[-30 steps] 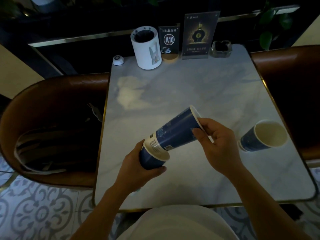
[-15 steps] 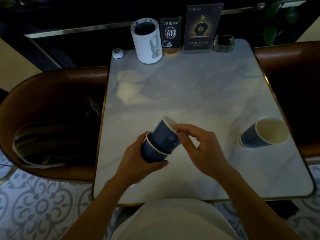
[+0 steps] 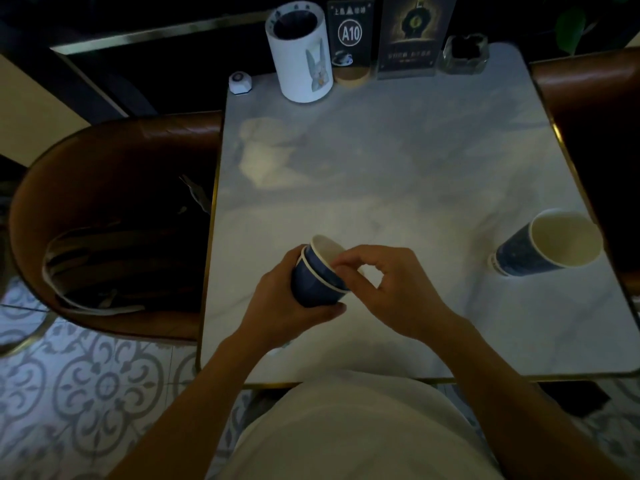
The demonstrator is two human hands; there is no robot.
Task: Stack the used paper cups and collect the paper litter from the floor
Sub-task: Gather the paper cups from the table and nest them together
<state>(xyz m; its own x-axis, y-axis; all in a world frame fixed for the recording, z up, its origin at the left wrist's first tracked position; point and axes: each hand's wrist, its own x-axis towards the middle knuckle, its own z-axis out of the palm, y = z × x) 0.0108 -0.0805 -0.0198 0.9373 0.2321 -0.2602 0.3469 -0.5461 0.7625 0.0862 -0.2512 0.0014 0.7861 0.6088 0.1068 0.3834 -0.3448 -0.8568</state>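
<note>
Two blue paper cups are nested into one stack (image 3: 317,280), tilted with the mouths up and to the right, held just above the near part of the marble table (image 3: 398,161). My left hand (image 3: 287,306) wraps around the outer cup from the left. My right hand (image 3: 384,289) touches the inner cup's white rim with thumb and fingertips. A third blue cup (image 3: 543,245) stands by itself near the table's right edge, its white inside showing. No paper litter shows on the floor.
At the table's far edge stand a white cylinder holder (image 3: 301,53), a small white call button (image 3: 239,83), an A10 table sign (image 3: 350,36), a dark menu stand (image 3: 412,36) and a glass ashtray (image 3: 465,55). Brown chairs (image 3: 104,161) flank the table; the left seat holds a dark bag.
The upper cup has slid down into the lower cup until only its rim sticks out. My right hand followed it down to the left hand. The view shifted slightly downward.
</note>
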